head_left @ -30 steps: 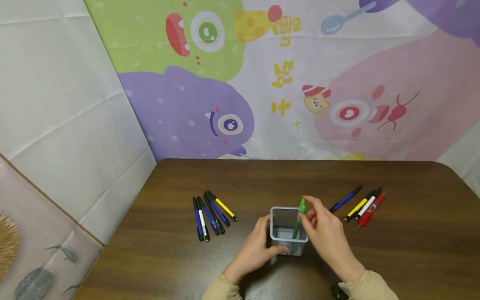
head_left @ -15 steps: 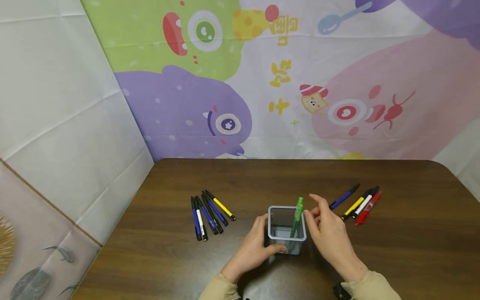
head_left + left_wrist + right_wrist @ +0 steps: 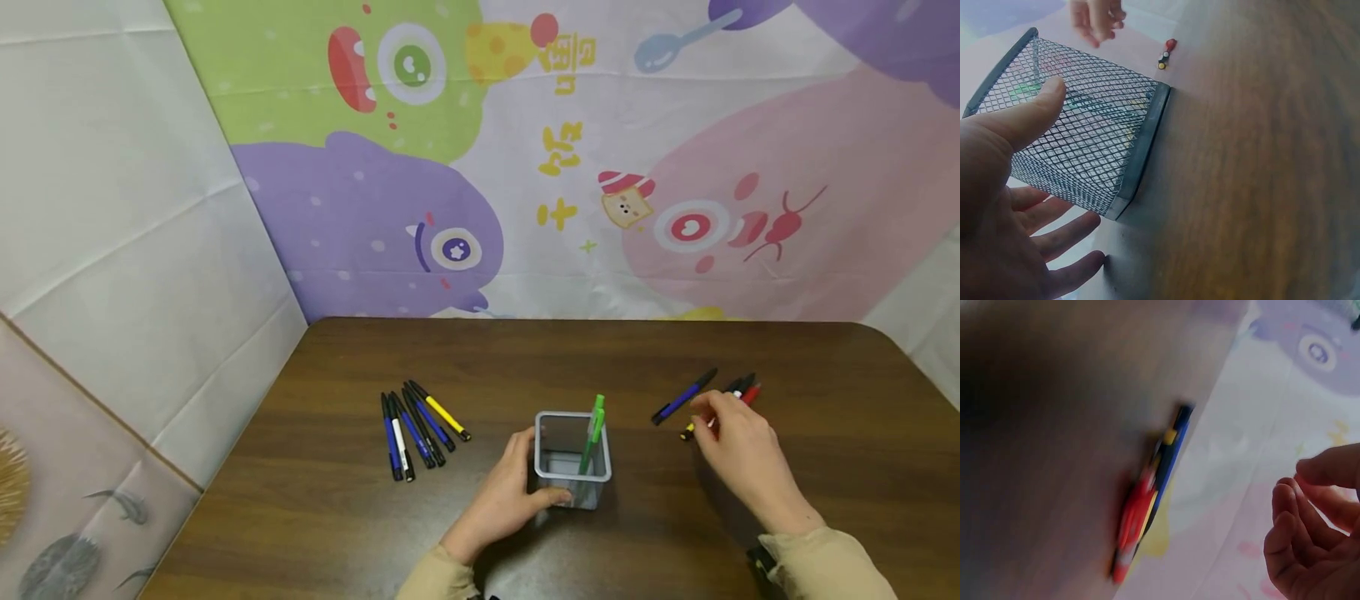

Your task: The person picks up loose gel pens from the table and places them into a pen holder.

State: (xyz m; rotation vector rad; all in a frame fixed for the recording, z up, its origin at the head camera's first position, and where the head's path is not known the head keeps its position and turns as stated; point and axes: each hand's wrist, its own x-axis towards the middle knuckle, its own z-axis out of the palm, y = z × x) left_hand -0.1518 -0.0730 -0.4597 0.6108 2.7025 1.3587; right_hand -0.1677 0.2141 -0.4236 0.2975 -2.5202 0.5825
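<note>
A grey mesh pen holder (image 3: 573, 479) stands on the brown table (image 3: 525, 358) with a green pen (image 3: 595, 429) leaning inside it. My left hand (image 3: 525, 479) holds the holder, with fingers on its left side and the thumb on its near face. In the left wrist view the thumb (image 3: 1029, 112) lies on the mesh holder (image 3: 1091, 131). My right hand (image 3: 705, 414) hovers over the right-hand pens with loosely curled fingers (image 3: 1297, 531) and holds nothing. Under it lie a blue pen (image 3: 684, 397), a partly hidden yellow pen (image 3: 687, 433) and a red pen (image 3: 751, 392).
Several blue, white and yellow pens (image 3: 416, 421) lie in a row left of the holder. A cartoon cloth backdrop (image 3: 570, 167) hangs behind the table's far edge. The table's rounded right corner (image 3: 900, 342) is near the right-hand pens.
My right hand let go of the green pen, which now stands in the holder, and moved right to the pens there. The left hand stayed on the holder.
</note>
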